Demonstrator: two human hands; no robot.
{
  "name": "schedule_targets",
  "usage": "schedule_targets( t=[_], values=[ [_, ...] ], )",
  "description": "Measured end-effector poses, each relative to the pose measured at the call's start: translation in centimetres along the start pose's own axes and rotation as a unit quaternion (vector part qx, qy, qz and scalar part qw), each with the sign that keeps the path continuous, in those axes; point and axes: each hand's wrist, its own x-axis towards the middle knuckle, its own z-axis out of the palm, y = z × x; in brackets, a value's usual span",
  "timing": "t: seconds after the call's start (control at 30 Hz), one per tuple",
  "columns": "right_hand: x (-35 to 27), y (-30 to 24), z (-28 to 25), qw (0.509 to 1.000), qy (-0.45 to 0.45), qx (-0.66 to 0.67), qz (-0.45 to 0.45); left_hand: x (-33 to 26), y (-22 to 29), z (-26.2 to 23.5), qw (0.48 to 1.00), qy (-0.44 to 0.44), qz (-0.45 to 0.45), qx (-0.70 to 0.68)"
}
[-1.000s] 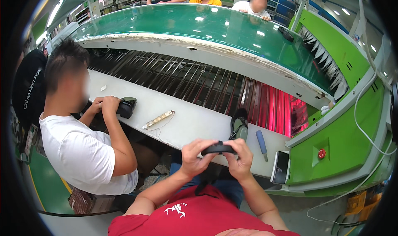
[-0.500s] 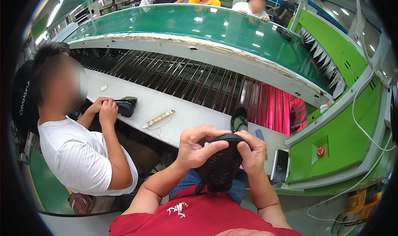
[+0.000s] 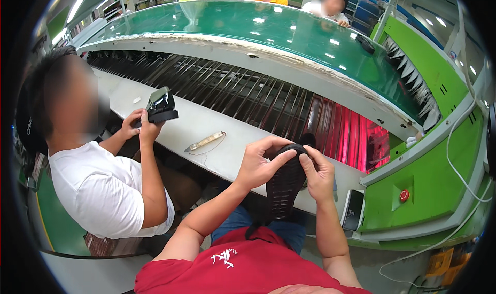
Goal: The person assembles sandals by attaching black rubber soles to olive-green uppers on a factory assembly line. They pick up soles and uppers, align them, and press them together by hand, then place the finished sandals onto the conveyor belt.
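In front of me I hold a black shoe [image 3: 284,190] with its ridged sole turned toward me and one end up. My left hand [image 3: 261,162] grips the upper end from the left, thumb pressed on the sole's edge. From the other side my right hand [image 3: 319,174] closes on the same end, its thumb on the sole too. The shoe's upper faces away and is hidden. Behind my hands, a second dark shoe [image 3: 308,139] shows only in part on the white ledge [image 3: 243,166].
To my left a person in a white shirt holds a green and black shoe [image 3: 161,106]. A tape-wrapped tool [image 3: 205,141] with a thread lies on the ledge. Beyond are metal rollers [image 3: 232,97] and a green belt [image 3: 222,28]. At right are a phone [image 3: 353,210] and red button [image 3: 404,195].
My hands and the shoe have moved up and slightly right, away from my body. The person at left has lifted the other shoe off the ledge. A yellow-filled bag has appeared across the belt.
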Motion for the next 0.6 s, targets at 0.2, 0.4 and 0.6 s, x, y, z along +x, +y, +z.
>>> schedule_targets(
  t=[0.2,0.4,0.6],
  values=[
    [1.0,1.7,-1.7,0.984,0.001,-0.165,-0.070,0.6,-2.2,0.1,0.999,0.034,-0.020,0.006],
    [-0.9,8.2,-2.7,0.887,0.017,-0.461,-0.030,1.8,-11.0,-2.3,0.985,0.129,-0.115,0.015],
    [-1.1,9.5,-3.1,0.916,0.009,-0.401,-0.004,0.0,-18.6,-4.7,0.966,0.175,-0.173,0.077]
  ],
)
